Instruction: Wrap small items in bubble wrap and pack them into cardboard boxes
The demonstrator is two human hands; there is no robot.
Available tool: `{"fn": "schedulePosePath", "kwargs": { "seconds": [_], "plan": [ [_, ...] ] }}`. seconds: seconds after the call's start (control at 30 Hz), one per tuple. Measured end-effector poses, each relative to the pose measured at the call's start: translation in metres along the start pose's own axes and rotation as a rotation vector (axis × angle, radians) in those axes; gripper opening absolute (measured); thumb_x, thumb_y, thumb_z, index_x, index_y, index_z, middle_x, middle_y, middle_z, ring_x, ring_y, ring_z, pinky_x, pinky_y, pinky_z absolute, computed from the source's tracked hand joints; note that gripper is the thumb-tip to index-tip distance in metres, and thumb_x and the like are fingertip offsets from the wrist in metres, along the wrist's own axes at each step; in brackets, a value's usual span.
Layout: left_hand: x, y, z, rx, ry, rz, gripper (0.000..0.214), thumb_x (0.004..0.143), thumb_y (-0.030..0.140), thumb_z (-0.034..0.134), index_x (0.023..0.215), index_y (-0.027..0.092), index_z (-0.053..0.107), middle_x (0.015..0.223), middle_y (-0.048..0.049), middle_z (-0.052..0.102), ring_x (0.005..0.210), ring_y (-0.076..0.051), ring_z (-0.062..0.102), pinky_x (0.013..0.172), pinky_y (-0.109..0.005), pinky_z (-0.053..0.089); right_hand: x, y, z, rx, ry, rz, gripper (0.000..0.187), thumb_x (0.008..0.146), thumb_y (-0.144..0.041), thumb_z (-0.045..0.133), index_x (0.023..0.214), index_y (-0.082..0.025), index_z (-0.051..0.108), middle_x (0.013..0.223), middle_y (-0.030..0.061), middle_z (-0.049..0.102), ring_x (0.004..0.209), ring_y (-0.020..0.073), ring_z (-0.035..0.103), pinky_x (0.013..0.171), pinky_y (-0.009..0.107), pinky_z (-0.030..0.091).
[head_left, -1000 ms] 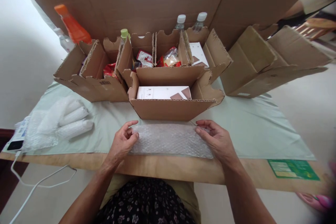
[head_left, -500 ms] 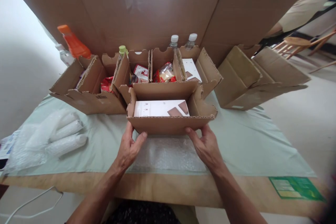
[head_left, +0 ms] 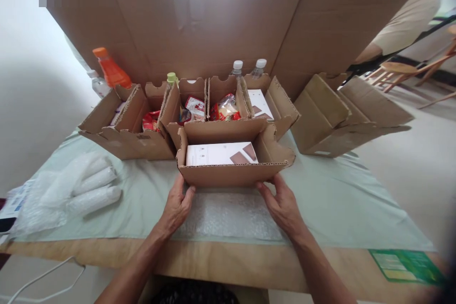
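An open cardboard box (head_left: 228,175) stands in front of me on the pale green cloth, with a white and brown carton (head_left: 221,154) lying inside. My left hand (head_left: 177,206) grips the box's lower left corner, thumb against the front wall. My right hand (head_left: 281,204) holds the lower right corner the same way. A flat sheet of bubble wrap (head_left: 228,213) lies on the cloth under and between my hands, just below the box.
Several open cardboard boxes (head_left: 142,114) with snack packets and bottles stand behind, backed by a tall cardboard sheet (head_left: 199,19). Empty boxes (head_left: 342,114) sit at the right. Rolled bubble wrap (head_left: 85,185) lies at the left. A person's sleeve (head_left: 402,23) shows at far right.
My hands left the bubble wrap and moved up to the front corners of the box. The camera tilted up a little.
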State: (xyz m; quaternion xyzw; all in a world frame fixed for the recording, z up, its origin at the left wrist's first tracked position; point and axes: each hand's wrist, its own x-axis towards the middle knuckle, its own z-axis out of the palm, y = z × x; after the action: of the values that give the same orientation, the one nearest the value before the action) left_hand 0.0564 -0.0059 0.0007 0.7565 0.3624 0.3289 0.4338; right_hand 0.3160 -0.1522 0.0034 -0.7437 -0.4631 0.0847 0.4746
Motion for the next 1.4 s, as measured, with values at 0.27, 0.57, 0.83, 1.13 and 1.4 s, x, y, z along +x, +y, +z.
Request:
{"fn": "schedulePosePath", "kwargs": {
  "seconds": [0.27,0.57,0.83,1.13,1.4],
  "plan": [
    [-0.029,-0.015,-0.02,0.506,-0.118,0.017,0.043,0.085,0.027,0.06,0.126,0.017,0.066,0.112,-0.0145,0.069,0.106,-0.033,0.058,0.097,-0.052,0.048,-0.052,0.05,-0.03,-0.347,-0.142,-0.101,0.042,0.093,-0.056,0.058,0.111,-0.021,0.072,0.137,0.017,0.068,0.126,0.0365,0.064,0.099,0.055,0.052],
    [-0.034,0.008,-0.037,0.45,-0.238,-0.141,0.01,0.083,0.025,0.055,0.074,0.021,0.057,0.078,-0.0028,0.064,0.079,-0.021,0.059,0.076,-0.035,0.049,-0.069,-0.003,-0.027,0.04,-0.146,0.202,0.023,0.091,-0.045,0.064,0.084,-0.024,0.059,0.095,0.0071,0.075,0.089,0.0233,0.071,0.081,0.038,0.055],
    [-0.044,0.03,-0.051,0.114,-0.33,-0.393,0.054,0.084,0.039,0.056,0.131,0.014,0.06,0.066,0.0069,0.047,0.058,-0.012,0.041,0.057,-0.025,0.035,-0.063,-0.016,-0.018,0.343,-0.015,0.415,0.042,0.083,-0.044,0.074,0.116,-0.021,0.063,0.078,0.0003,0.067,0.067,0.0154,0.061,0.059,0.028,0.048],
    [-0.061,0.04,-0.045,-0.201,-0.452,-0.535,0.056,0.087,0.046,0.061,0.133,0.013,0.067,0.06,0.0068,0.047,0.057,-0.011,0.042,0.058,-0.025,0.034,-0.068,-0.049,-0.013,-0.221,0.099,-0.154,0.032,0.094,-0.034,0.066,0.124,-0.023,0.064,0.12,0.0123,0.071,0.11,0.0289,0.068,0.097,0.049,0.054],
    [-0.058,0.044,-0.025,-0.518,-0.577,-0.665,0.074,0.071,0.036,0.069,0.14,0.012,0.056,0.09,-0.0095,0.078,0.078,-0.021,0.07,0.071,-0.033,0.053,-0.131,-0.088,0.038,-0.064,-0.308,-0.116,0.049,0.097,-0.033,0.059,0.145,-0.023,0.054,0.111,0.0115,0.077,0.094,0.027,0.073,0.083,0.043,0.06]
  ]
}}
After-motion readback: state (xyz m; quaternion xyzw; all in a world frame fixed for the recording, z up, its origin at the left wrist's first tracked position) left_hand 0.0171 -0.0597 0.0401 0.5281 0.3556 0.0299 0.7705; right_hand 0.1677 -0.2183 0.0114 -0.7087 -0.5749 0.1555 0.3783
